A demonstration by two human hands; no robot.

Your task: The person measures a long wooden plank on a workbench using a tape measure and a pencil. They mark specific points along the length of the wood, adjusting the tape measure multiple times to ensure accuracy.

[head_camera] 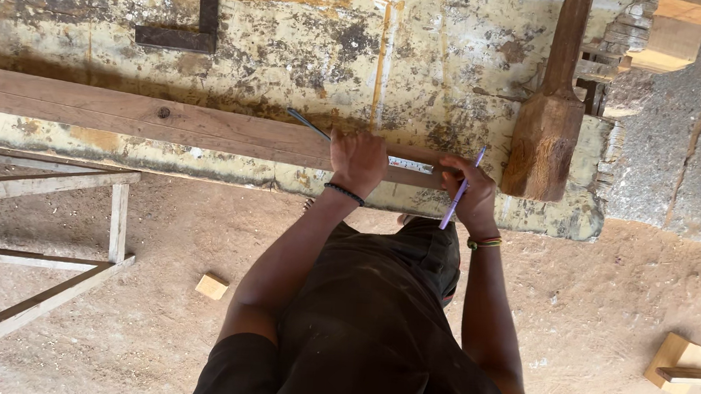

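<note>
A long wooden plank (145,115) lies across a worn, paint-stained workbench (424,55). My left hand (358,161) presses a metal try square (409,165) flat onto the plank near its right end; the square's dark blade sticks out past my fingers. My right hand (472,192) grips a purple pen (460,191) with its tip at the plank's end, beside the square. Both wrists wear bands.
A large wooden mallet (548,120) lies on the bench just right of my right hand. A dark steel square (191,25) lies at the bench's far side. A wooden frame (39,243) stands at the left; wood offcuts (212,286) (677,363) lie on the sandy floor.
</note>
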